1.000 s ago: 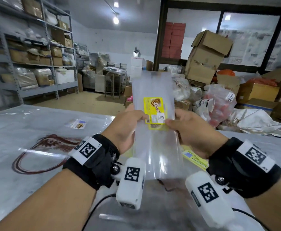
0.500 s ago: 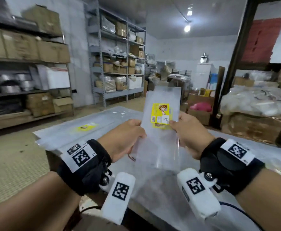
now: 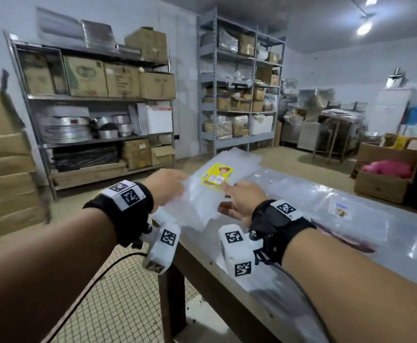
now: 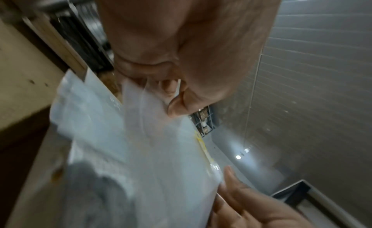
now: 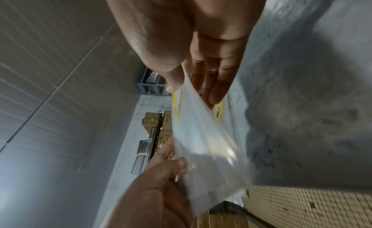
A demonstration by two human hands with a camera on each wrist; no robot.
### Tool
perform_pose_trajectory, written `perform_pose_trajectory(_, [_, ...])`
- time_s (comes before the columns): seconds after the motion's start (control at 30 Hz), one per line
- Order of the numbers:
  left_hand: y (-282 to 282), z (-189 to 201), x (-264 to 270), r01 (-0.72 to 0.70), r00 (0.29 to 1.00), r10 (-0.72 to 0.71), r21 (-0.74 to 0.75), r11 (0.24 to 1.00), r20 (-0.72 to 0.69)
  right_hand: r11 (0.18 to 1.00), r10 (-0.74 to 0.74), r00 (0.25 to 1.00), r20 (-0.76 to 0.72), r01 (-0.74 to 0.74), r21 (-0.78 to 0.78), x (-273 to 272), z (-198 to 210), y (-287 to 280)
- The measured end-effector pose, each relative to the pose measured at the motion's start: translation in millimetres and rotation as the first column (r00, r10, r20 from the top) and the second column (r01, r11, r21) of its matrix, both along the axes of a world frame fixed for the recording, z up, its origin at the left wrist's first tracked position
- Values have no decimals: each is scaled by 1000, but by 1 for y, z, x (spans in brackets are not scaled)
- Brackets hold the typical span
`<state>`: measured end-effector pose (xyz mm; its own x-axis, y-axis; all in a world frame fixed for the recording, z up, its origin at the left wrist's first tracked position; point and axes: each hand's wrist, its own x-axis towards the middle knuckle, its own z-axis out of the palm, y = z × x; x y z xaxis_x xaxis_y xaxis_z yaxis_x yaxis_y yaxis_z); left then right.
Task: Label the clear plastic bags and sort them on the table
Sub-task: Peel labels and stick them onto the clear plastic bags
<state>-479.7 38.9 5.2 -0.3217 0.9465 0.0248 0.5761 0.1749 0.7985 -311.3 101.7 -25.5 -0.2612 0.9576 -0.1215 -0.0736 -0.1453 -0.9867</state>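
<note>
Plastic-covered table (image 3: 351,219) (storeroom), metal shelves (image 3: 98,100) behind.

Steel-topped table (image 3: 351,246), labelled clear bags (image 3: 237,159) stacked on it

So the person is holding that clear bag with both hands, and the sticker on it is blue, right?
Not quite: the sticker is yellow, as the head view shows. The rest holds: the left hand and the right hand both hold the clear bag.
</note>
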Motion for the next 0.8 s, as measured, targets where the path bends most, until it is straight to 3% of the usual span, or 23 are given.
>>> perform_pose_trajectory(0.1, [16,-4,-18,-48,971,38,-38,998,-237,990,103,995,-6,-103,-98,-14,-4,-2])
perform_pose_trajectory(0.23, [31,-14,-27,-104,881,24,-143,984,-472,986,120,993,-24,-122,-114,-9,-7,-5])
perform_pose_trajectory(0.4, [35,-16,-24,-183,806,50,-169,968,-590,992,83,997,-6,-83,-94,21,0,-16])
perform_pose_trajectory(0.5, [30,-12,-11,-192,765,79,-110,975,-639,997,56,998,-7,-57,-47,43,6,-25])
perform_pose_trajectory(0.57, [29,-7,2,-143,762,85,-39,989,-642,999,42,999,-11,-42,-18,62,14,-33])
perform_pose_trajectory(0.63, [28,0,22,-49,812,42,4,999,-583,1000,20,999,-26,-20,7,84,24,-41])
perform_pose_trajectory(0.8, [16,23,110,249,915,-195,112,962,-354,996,-72,997,5,72,54,156,48,-70])
